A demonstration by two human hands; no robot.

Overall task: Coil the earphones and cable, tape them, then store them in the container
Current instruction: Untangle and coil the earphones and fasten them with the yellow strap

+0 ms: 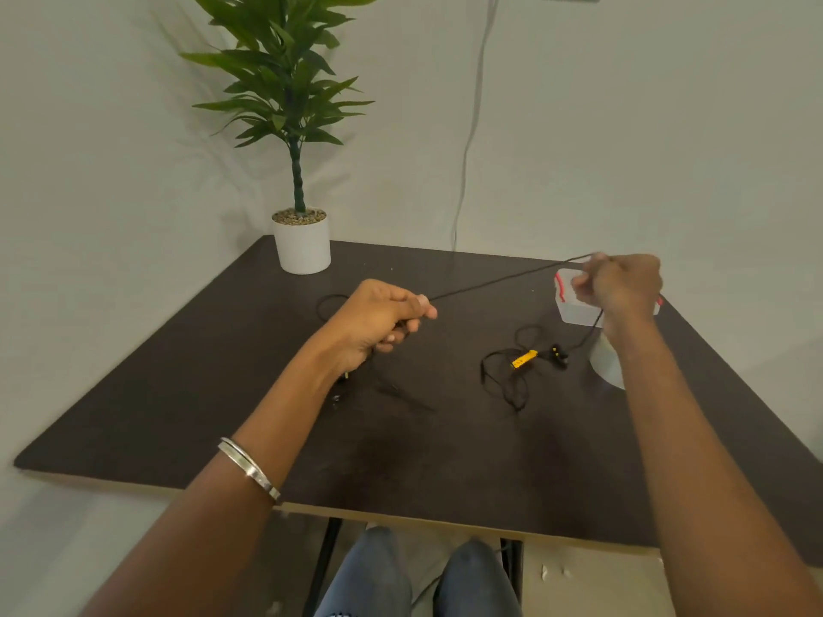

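Observation:
A thin black cable [503, 278] is stretched taut in the air between my two hands. My left hand [383, 318] is closed on one part of it above the middle of the dark table [222, 394]. My right hand [617, 285] pinches it higher up at the right, and the cable drops from there toward the table. Black earphones with a yellow band [525, 358] lie in a loose tangle on the table between my hands. A small clear container with red clips [574, 305] stands behind my right hand, partly hidden by it.
A potted plant in a white pot [303, 244] stands at the table's far left corner. A roll of pale tape [608, 362] lies partly behind my right forearm. A loose black loop [327, 300] of cable rests left of my left hand. Walls close the far side.

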